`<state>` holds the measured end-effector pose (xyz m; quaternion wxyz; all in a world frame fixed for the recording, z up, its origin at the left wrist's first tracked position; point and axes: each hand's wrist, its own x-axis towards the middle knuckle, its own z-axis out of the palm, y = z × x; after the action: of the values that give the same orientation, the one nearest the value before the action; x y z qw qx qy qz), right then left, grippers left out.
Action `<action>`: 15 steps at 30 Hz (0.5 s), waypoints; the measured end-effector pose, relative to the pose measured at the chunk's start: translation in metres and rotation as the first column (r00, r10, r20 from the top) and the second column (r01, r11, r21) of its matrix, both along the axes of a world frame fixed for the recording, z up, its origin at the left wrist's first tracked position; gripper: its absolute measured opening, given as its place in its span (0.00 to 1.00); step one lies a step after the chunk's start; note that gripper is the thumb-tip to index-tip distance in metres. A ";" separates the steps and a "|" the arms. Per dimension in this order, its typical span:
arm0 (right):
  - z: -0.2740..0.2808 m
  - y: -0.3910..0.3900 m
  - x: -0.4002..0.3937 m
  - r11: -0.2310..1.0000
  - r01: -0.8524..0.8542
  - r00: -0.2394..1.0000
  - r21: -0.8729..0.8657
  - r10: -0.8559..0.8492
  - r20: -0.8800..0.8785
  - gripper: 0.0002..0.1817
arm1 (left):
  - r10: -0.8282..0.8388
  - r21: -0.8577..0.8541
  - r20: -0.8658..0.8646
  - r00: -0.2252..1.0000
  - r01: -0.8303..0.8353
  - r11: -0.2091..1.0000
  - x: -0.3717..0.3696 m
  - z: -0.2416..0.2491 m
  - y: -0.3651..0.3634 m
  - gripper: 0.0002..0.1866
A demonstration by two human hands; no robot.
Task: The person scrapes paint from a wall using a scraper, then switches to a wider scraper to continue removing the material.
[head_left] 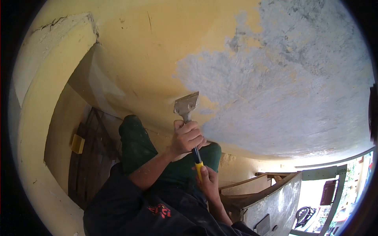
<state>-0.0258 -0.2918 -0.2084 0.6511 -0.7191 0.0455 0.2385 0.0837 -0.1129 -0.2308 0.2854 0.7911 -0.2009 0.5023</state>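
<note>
A long-handled scraper (pixel 186 105) is held in both hands, its wide metal blade at the wall where yellow paint meets a scraped patch. My left hand (pixel 188 137) wraps round the upper shaft, just below the metal head. Lower down, my right hand (pixel 207 181) closes on the yellow end of the handle. The wall (pixel 149 59) has yellow paint on the left, while a large grey patch (pixel 260 94) with bits of yellow spreads to the right. My bent knees in green trousers (pixel 136 137) are behind the scraper.
On the left are a yellow wall edge (pixel 37 118), dark wooden boards (pixel 84 169) and a small yellow block (pixel 77 144). A worn wooden cabinet (pixel 271 200) stands close on my right. Beyond it, a bright opening shows a wheel (pixel 304 215).
</note>
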 end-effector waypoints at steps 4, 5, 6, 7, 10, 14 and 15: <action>0.003 -0.017 -0.005 0.999 -0.024 0.999 -0.026 0.023 -0.039 0.28 | 0.012 0.061 -0.047 0.999 -0.009 0.998 -0.012 0.003 -0.004 0.15; -0.001 -0.014 -0.001 0.999 -0.028 0.999 -0.022 0.027 -0.029 0.28 | 0.017 0.060 -0.041 0.999 -0.014 0.998 -0.010 -0.001 -0.005 0.15; -0.004 -0.010 0.001 1.000 -0.016 1.000 -0.016 0.015 -0.026 0.28 | 0.014 0.053 -0.041 0.999 -0.012 0.999 -0.008 0.001 -0.007 0.14; -0.006 -0.009 0.000 1.000 0.000 1.000 -0.017 -0.001 -0.031 0.28 | 0.006 0.044 -0.045 0.999 -0.004 0.999 -0.007 0.000 -0.006 0.14; 0.005 -0.008 -0.001 0.998 -0.003 1.000 -0.057 0.004 0.015 0.28 | -0.017 0.046 -0.096 0.995 0.022 0.999 -0.011 0.000 -0.005 0.14; 0.007 -0.017 0.000 0.998 -0.046 0.999 -0.042 0.045 -0.015 0.30 | 0.015 0.068 -0.055 0.998 -0.011 0.998 -0.009 0.008 -0.003 0.13; 0.007 -0.011 0.004 0.998 -0.041 0.999 -0.047 0.040 -0.015 0.30 | 0.012 0.047 -0.056 0.998 -0.009 0.999 -0.008 0.005 -0.004 0.12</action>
<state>-0.0223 -0.3024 -0.2010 0.6287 -0.7334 0.0410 0.2553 0.0754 -0.1170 -0.2255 0.2698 0.8125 -0.2003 0.4764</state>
